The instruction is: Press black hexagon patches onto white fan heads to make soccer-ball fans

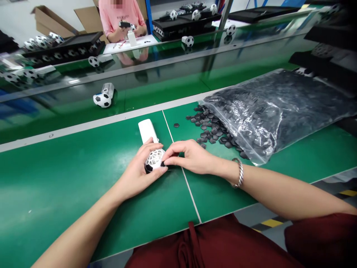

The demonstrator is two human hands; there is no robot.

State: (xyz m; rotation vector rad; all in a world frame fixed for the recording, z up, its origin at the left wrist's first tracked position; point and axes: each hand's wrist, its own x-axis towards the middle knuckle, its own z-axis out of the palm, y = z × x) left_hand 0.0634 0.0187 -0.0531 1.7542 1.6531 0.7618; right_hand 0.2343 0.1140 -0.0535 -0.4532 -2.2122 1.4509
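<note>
On the green table lies a white plastic housing (147,130) with a rounded, football-patterned end (155,158) full of openwork holes. My left hand (138,167) is closed around that rounded end, thumb at the near side and fingers over the far side. A black panel fills one hole at its lower left. At its right side my right hand (186,157) pinches a small black piece (163,163) between thumb and forefinger, touching the housing. Most of this piece is hidden by the fingertips. Loose black pentagon pieces (212,130) lie beyond my right hand.
A clear plastic bag (256,111) of black pieces spills open at the right. Past the table's raised edge, a conveyor (156,87) carries football-shaped items (102,99). Across it, a person in pink (122,20) handles a similar item near black trays (67,48).
</note>
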